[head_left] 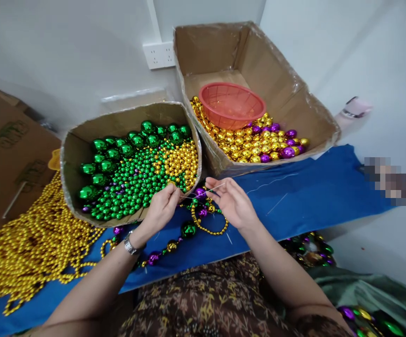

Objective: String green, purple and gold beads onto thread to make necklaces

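Observation:
Between my two hands runs a thin pale string (pixel 199 194), stretched over the beads on the blue cloth. My left hand (pixel 163 204) is closed in a pinch on one end, with a bit of gold at its fingertips. My right hand (pixel 236 202) pinches the string between thumb and finger, palm partly turned up. Just below them lies a bead garland with a large green bead (pixel 188 229), purple beads (pixel 154 258) and a loop of small gold beads (pixel 210 232). The garland's upper part is partly hidden by my hands.
A cardboard box (pixel 66 187) holds green and gold beads. Behind it, a larger box (pixel 276 79) contains gold and purple beads and a red basket (pixel 233 105). Gold bead strands (pixel 34 243) are heaped at left. Loose string pieces (pixel 277 204) lie on the blue cloth (pixel 315 196).

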A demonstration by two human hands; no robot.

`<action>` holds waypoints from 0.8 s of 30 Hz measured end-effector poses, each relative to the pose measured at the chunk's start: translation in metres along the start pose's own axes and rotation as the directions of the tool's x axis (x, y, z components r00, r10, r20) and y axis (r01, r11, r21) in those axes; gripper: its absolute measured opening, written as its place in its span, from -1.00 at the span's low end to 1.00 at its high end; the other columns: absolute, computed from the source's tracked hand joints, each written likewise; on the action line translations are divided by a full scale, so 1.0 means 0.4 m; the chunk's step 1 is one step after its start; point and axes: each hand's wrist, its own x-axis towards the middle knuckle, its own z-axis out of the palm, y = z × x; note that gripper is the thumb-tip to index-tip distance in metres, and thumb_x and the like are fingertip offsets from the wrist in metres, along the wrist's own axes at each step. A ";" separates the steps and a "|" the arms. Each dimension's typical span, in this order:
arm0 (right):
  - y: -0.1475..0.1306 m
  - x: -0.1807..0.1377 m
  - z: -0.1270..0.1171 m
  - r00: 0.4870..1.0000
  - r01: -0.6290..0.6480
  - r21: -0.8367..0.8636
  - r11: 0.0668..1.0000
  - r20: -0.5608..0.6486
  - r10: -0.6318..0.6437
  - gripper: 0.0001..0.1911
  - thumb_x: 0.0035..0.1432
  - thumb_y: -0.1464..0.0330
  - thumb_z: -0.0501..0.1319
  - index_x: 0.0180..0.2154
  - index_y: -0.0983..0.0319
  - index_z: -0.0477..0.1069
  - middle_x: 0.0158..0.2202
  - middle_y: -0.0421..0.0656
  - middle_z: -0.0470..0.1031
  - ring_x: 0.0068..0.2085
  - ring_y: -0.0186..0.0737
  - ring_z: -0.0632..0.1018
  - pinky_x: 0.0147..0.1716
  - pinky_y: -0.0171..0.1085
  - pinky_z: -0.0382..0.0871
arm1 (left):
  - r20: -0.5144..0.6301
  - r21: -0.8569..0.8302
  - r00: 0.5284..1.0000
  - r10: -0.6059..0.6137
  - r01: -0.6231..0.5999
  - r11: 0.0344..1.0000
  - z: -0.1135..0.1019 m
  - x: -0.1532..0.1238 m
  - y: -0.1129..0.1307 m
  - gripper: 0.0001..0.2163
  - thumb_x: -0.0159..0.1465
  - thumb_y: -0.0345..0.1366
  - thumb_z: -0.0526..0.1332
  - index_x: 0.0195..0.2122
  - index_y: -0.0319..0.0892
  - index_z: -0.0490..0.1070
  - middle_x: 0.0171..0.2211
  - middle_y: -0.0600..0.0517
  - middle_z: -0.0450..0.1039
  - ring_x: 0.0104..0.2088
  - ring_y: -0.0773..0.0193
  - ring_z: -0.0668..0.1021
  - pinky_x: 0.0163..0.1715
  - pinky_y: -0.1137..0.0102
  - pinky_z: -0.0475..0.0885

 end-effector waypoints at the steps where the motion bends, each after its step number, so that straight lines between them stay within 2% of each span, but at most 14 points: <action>1: 0.002 -0.001 -0.002 1.000 -0.006 0.103 0.995 -0.025 0.008 -0.81 0.15 0.18 0.27 -0.35 0.12 0.34 -0.20 -0.26 0.57 -0.08 -0.29 0.55 -0.01 -0.17 0.44 | 0.028 -0.161 0.998 -0.064 0.067 0.985 0.003 -0.001 -0.004 -0.76 0.23 -0.19 0.19 -0.52 -0.19 0.32 -0.48 0.05 0.42 -0.51 0.37 0.37 -0.52 0.46 0.25; 2: 0.004 -0.001 -0.003 0.999 -0.004 0.191 0.982 -0.046 0.013 -0.81 0.15 0.19 0.27 -0.36 0.12 0.32 -0.30 -0.30 0.56 -0.15 -0.31 0.56 0.01 -0.14 0.44 | 0.073 -0.346 0.990 -0.123 0.140 0.928 0.009 -0.001 -0.005 -0.75 0.21 -0.19 0.20 -0.54 -0.19 0.28 -0.40 0.01 0.46 -0.51 0.37 0.39 -0.54 0.47 0.25; 4: 0.006 -0.002 -0.006 0.996 0.006 0.319 0.948 -0.083 0.021 -0.83 0.18 0.23 0.25 -0.37 0.11 0.30 -0.50 -0.39 0.42 -0.36 -0.39 0.53 0.01 -0.12 0.46 | 0.196 -0.657 0.962 -0.189 0.272 0.703 0.024 -0.003 -0.003 -0.72 0.19 -0.19 0.21 -0.56 -0.19 0.19 -0.20 -0.07 0.51 -0.51 0.40 0.40 -0.59 0.49 0.24; 5: 0.006 -0.001 -0.008 0.994 0.010 0.357 0.934 -0.103 0.028 -0.84 0.19 0.25 0.23 -0.38 0.12 0.29 -0.57 -0.42 0.32 -0.46 -0.43 0.46 -0.02 -0.14 0.48 | 0.250 -0.748 0.949 -0.193 0.316 0.583 0.032 -0.005 0.001 -0.71 0.19 -0.20 0.22 -0.55 -0.19 0.16 -0.16 -0.09 0.50 -0.53 0.42 0.39 -0.61 0.50 0.24; 7: 0.006 -0.001 -0.013 0.988 0.013 0.384 0.923 -0.145 0.046 -0.84 0.21 0.28 0.22 -0.38 0.13 0.27 -0.61 -0.43 0.17 -0.58 -0.48 0.32 -0.17 -0.27 0.52 | 0.319 -0.832 0.933 -0.165 0.360 0.422 0.046 -0.006 0.010 -0.72 0.19 -0.22 0.23 -0.53 -0.19 0.16 -0.27 -0.05 0.51 -0.58 0.44 0.35 -0.62 0.52 0.23; 8: 0.005 -0.001 -0.015 0.985 0.012 0.382 0.924 -0.163 0.055 -0.83 0.20 0.29 0.23 -0.39 0.14 0.26 -0.61 -0.43 0.13 -0.61 -0.49 0.27 -0.29 -0.35 0.51 | 0.336 -0.848 0.931 -0.145 0.366 0.383 0.052 -0.007 0.014 -0.73 0.19 -0.23 0.25 -0.52 -0.18 0.17 -0.40 0.01 0.47 -0.61 0.45 0.32 -0.63 0.53 0.23; 10: 0.005 -0.002 -0.020 0.981 0.013 0.369 0.929 -0.183 0.059 -0.81 0.17 0.32 0.26 -0.40 0.15 0.25 -0.61 -0.42 0.05 -0.63 -0.50 0.18 -0.52 -0.47 0.37 | 0.343 -0.853 0.933 -0.113 0.360 0.379 0.057 -0.008 0.016 -0.75 0.19 -0.24 0.27 -0.50 -0.19 0.20 -0.61 0.13 0.26 -0.66 0.47 0.25 -0.66 0.55 0.17; 12: 0.008 -0.006 -0.023 0.983 0.023 0.334 0.942 -0.181 0.041 -0.76 0.11 0.34 0.32 -0.42 0.17 0.23 -0.61 -0.41 0.01 -0.64 -0.51 0.13 -0.62 -0.51 0.21 | 0.332 -0.834 0.937 -0.111 0.346 0.430 0.058 -0.009 0.009 -0.75 0.19 -0.24 0.28 -0.51 -0.20 0.22 -0.67 0.18 0.09 -0.69 0.50 0.16 -0.69 0.58 0.07; 15: 0.020 -0.013 -0.029 0.984 0.034 0.230 0.973 -0.179 0.008 -0.69 0.06 0.33 0.37 -0.44 0.18 0.20 -0.61 -0.41 0.00 -0.63 -0.51 0.08 -0.64 -0.50 0.10 | 0.297 -0.794 0.941 -0.161 0.337 0.506 0.056 -0.018 -0.016 -0.72 0.17 -0.24 0.30 -0.54 -0.21 0.21 -0.68 0.20 0.03 -0.70 0.52 0.06 -0.72 0.58 -0.03; 18: 0.037 -0.020 -0.036 0.982 0.013 0.119 0.993 -0.190 0.010 -0.64 0.05 0.29 0.38 -0.45 0.18 0.17 -0.61 -0.42 0.01 -0.63 -0.51 0.04 -0.64 -0.48 0.05 | 0.287 -0.783 0.930 -0.231 0.367 0.502 0.059 -0.036 -0.046 -0.69 0.14 -0.23 0.32 -0.56 -0.20 0.18 -0.69 0.22 0.00 -0.71 0.52 0.01 -0.73 0.58 -0.06; 21: 0.039 -0.029 -0.041 0.984 0.028 -0.045 0.999 -0.175 -0.036 -0.66 0.12 0.20 0.32 -0.42 0.16 0.16 -0.60 -0.42 0.02 -0.63 -0.49 0.05 -0.61 -0.45 0.07 | 0.262 -0.786 0.932 -0.250 0.356 0.505 0.061 -0.051 -0.062 -0.72 0.17 -0.21 0.29 -0.52 -0.19 0.20 -0.68 0.21 0.06 -0.70 0.50 0.07 -0.70 0.57 0.02; 22: 0.035 -0.032 -0.040 0.987 0.045 -0.134 0.990 -0.145 -0.064 -0.68 0.15 0.16 0.28 -0.40 0.15 0.18 -0.59 -0.41 0.04 -0.62 -0.48 0.07 -0.60 -0.43 0.09 | 0.235 -0.774 0.944 -0.233 0.326 0.543 0.060 -0.054 -0.061 -0.74 0.20 -0.21 0.27 -0.50 -0.19 0.22 -0.65 0.18 0.15 -0.68 0.49 0.13 -0.68 0.56 0.07; 24: 0.020 -0.040 -0.033 0.995 0.071 -0.372 0.925 -0.040 -0.093 -0.73 0.19 0.12 0.22 -0.33 0.14 0.24 -0.58 -0.39 0.11 -0.61 -0.46 0.14 -0.59 -0.40 0.09 | 0.155 -0.694 0.976 -0.151 0.216 0.687 0.057 -0.053 -0.050 -0.77 0.27 -0.19 0.21 -0.46 -0.19 0.29 -0.48 0.05 0.40 -0.59 0.44 0.30 -0.58 0.52 0.23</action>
